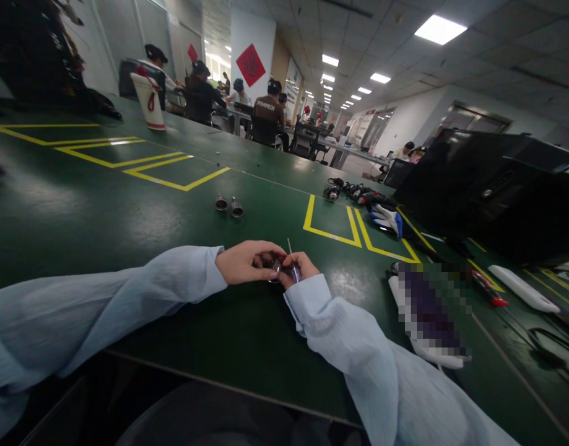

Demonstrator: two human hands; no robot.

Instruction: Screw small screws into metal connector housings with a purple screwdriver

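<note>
green tabletop [89, 210] fills most of the view, running back into a long, bright office under ceiling lights [440, 30]. at its centre, near the front edge, the two hands meet. the left hand [247, 263] has its thumb and fingers curled round a small, dark, shiny metal part [275, 267]; the right hand [305, 266], just beside it at 3 o'clock, is closed on a slim tool [296, 271] with a purplish handle, its thin shaft pointing up towards 12. both pieces are small and half covered by fingers, so their exact shape, and whether they touch, i cannot tell.

from the hands, two metal cups [236, 208] stand side by side at 11 o'clock, with a white drinking cup [150, 105] much farther out on the same line. between 1 and 2 lies a cluster of dark parts [356, 191], beyond yellow tape [333, 236]; at 2, a white and blue glove [387, 221]. a pale-edged device [428, 316], its face pixelated, lies between 3 and 4. farther out at 3 are a red and black tool [489, 288] and a long white piece [523, 289]. at 12, well back, a person in a brown top [268, 113] sits at another desk.
</note>
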